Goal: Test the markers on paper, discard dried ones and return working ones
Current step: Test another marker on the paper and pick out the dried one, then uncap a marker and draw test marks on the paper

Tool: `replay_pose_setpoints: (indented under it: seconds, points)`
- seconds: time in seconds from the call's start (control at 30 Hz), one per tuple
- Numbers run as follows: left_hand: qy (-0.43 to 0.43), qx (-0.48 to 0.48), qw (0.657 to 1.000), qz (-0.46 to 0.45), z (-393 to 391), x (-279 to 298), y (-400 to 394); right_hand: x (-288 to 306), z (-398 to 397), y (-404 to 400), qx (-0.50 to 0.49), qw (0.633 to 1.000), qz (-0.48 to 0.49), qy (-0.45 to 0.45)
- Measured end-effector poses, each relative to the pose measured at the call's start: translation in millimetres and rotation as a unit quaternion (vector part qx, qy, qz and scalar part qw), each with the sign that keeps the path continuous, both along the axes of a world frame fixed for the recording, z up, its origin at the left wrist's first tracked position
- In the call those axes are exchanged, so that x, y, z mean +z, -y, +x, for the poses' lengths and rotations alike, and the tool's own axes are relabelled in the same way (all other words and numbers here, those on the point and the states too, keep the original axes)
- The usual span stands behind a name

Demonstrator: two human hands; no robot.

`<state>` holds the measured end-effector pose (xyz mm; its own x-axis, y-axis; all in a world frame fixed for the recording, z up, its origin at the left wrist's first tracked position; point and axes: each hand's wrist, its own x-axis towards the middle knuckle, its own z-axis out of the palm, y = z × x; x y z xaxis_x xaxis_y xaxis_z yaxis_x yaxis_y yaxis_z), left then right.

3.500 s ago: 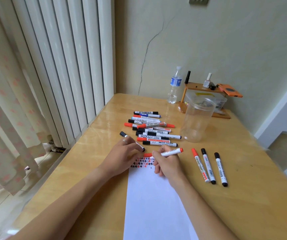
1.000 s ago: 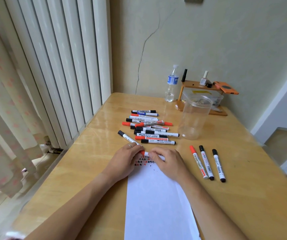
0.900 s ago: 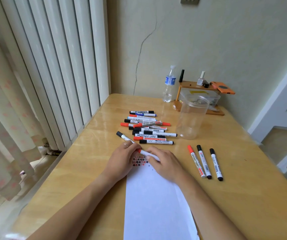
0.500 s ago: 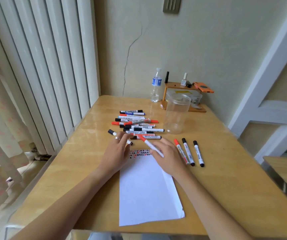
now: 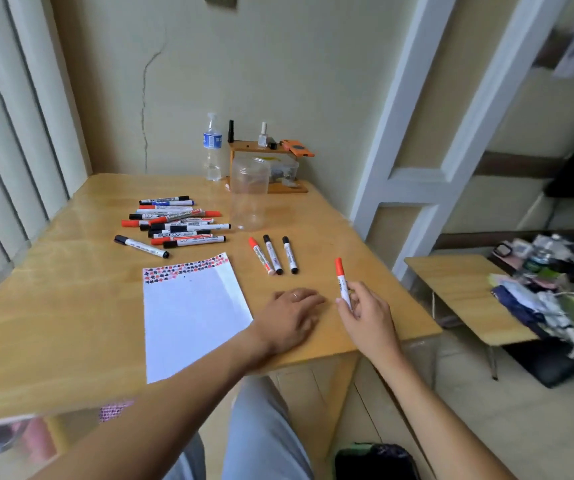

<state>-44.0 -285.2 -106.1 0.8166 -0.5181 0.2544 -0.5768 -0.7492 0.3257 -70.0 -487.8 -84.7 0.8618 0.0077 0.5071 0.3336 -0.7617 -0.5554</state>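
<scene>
Head view
Right hand: the right hand (image 5: 365, 313) pinches a red-capped marker (image 5: 342, 282) low on its white barrel, cap pointing up and away, near the table's right edge. The cap is on.
Left hand: the left hand (image 5: 290, 317) lies flat on the table (image 5: 53, 306) with fingers relaxed and nothing in it, just right of the paper (image 5: 192, 317) and close beside the right hand without touching it.
Held marker, handling: by the look of it light, stiff and smooth-sided; likely to roll if laid down loosely. A pinch at mid-barrel should carry it well, and I judge the cap end best left free.
Held marker, place: above the bare wood toward the near right corner, right of the paper and nearer than the three sorted markers (image 5: 273, 254), which lie side by side in a row between the paper's far right corner and the held one.
Unsorted markers: a loose pile of markers (image 5: 178, 221) lies toward the far left of the table, well apart from both hands; one black-capped marker (image 5: 141, 246) lies alone just in front of it.
Paper: red and black test marks run along its far edge; the rest is blank.
Jar: a clear plastic jar (image 5: 249, 194) stands open and looks empty, beyond the row of three.
Step, as I judge: this marker is tested and on its way to be sorted.
</scene>
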Motion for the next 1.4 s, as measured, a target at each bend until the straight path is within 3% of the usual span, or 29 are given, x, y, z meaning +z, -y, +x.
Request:
replay_pose_setpoints:
  seconds: [0.13,0.43,0.57,0.67,0.77,0.87,1.0,1.17,1.3,1.4]
  points:
    - [-0.014,-0.002,0.999,0.045,4,-6,1,-8,-6,22,-0.018,0.998,-0.008,-0.058]
    - [-0.011,0.010,0.999,0.034,1,-7,2,-5,41,-13,-0.098,0.982,-0.057,-0.150]
    - [-0.035,0.007,0.999,-0.018,2,-5,-1,-2,80,-32,-0.105,0.980,-0.028,-0.168]
    - [-0.057,0.015,0.989,-0.132,0,-2,-4,0,103,-42,-0.100,0.981,0.009,-0.168]
    - [-0.038,0.068,0.952,-0.297,-5,6,-8,-1,121,-49,-0.082,0.982,0.025,-0.171]
    - [-0.061,0.135,0.904,-0.400,-9,13,-12,-3,129,-55,-0.058,0.984,0.022,-0.170]
    - [-0.135,0.165,0.868,-0.448,-10,20,-13,-12,129,-59,-0.057,0.987,0.010,-0.152]
    - [-0.187,0.161,0.830,-0.501,-11,25,-16,-22,124,-69,-0.060,0.997,0.034,-0.026]
    - [-0.181,0.193,0.721,-0.640,-3,30,-27,-6,124,-96,-0.004,0.999,0.013,0.043]
    - [-0.183,0.222,0.670,-0.684,3,35,-40,4,126,-129,0.039,0.997,-0.004,0.061]
